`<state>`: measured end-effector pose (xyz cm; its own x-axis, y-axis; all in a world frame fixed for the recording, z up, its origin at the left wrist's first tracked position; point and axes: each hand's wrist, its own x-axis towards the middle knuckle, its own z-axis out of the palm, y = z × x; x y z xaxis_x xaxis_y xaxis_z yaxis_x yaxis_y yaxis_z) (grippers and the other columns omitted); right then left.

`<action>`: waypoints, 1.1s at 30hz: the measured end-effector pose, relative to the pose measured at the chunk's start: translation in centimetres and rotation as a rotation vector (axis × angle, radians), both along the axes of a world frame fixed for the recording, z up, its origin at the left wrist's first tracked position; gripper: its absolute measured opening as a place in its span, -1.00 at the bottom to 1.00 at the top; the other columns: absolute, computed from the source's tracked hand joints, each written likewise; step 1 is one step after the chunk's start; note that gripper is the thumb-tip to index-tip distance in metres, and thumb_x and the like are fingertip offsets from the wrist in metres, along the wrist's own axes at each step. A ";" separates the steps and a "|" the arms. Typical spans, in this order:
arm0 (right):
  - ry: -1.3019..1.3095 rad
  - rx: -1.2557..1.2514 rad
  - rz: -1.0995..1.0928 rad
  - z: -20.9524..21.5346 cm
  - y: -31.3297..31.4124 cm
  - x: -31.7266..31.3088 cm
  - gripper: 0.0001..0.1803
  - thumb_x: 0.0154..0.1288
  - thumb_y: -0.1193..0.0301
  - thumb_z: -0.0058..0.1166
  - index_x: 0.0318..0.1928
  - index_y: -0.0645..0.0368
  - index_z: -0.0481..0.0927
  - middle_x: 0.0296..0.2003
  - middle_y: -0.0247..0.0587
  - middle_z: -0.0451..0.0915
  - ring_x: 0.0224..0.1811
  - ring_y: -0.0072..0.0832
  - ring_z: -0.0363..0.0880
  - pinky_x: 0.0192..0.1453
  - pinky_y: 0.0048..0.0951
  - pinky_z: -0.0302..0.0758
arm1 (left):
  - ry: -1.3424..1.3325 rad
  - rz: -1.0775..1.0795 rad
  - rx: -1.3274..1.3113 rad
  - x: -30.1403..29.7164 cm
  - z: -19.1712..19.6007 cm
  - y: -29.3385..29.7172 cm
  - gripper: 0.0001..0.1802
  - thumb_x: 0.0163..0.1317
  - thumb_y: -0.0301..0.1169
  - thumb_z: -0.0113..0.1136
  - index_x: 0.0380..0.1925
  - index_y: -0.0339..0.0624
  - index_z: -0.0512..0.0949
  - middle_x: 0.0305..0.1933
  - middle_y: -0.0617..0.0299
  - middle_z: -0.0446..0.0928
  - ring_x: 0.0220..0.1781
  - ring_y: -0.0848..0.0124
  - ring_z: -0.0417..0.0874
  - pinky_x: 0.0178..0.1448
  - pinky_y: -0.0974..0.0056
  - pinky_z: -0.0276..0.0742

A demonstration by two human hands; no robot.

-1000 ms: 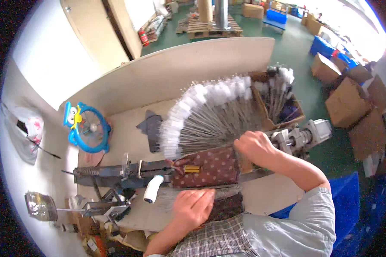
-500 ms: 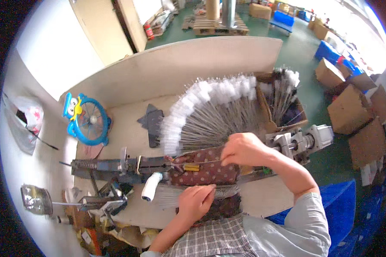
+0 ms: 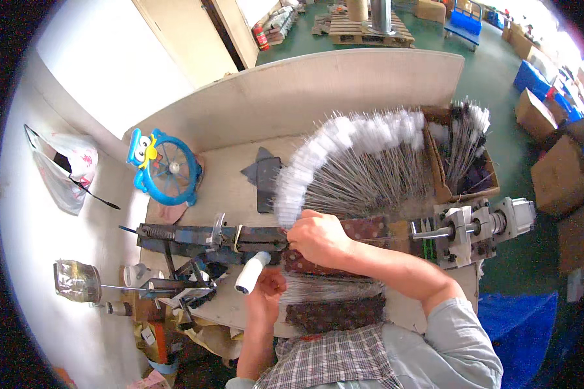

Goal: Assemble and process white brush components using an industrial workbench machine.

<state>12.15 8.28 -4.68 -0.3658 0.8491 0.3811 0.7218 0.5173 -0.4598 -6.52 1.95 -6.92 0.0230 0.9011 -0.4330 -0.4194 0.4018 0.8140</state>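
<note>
My right hand (image 3: pixel 319 238) is closed at the right end of a long dark metal fixture (image 3: pixel 259 238), over a brown dotted cloth (image 3: pixel 366 230). Whatever its fingers pinch is hidden. My left hand (image 3: pixel 270 285), fingers curled, is beside a white tubular handle (image 3: pixel 253 272) that partly overlaps it; I cannot make out anything in its grip. A bundle of thin straight wires (image 3: pixel 331 286) lies right of that hand. Behind my right hand, many wire-stemmed brushes (image 3: pixel 363 165) with white tips are spread in a fan, tips pointing away and left.
A cardboard box (image 3: pixel 464 188) of more brushes stands right of the fan. A motor unit (image 3: pixel 493 227) with a shaft sits at the bench's right end. Left are a blue toy-shaped fan (image 3: pixel 169 172) and a lamp-like jar (image 3: pixel 78 281). A low panel (image 3: pixel 305 91) borders the bench's back.
My right hand has moved left along the cloth to the fixture's end. My left hand has left the wire bundle and come up beside the white handle. The view has shifted.
</note>
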 end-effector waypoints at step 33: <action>0.007 -0.131 0.078 -4.2 -4.7 3.1 -0.84 0.04 0.45 0.10 -0.31 0.13 0.50 -0.41 -0.22 0.43 -0.34 -0.25 0.53 -0.31 -0.30 0.51 | 0.295 -0.060 0.075 -3.3 -4.3 2.0 -0.79 0.18 -0.24 0.15 -0.35 -0.13 0.44 -0.41 0.27 0.49 -0.34 0.51 0.54 -0.22 0.40 0.48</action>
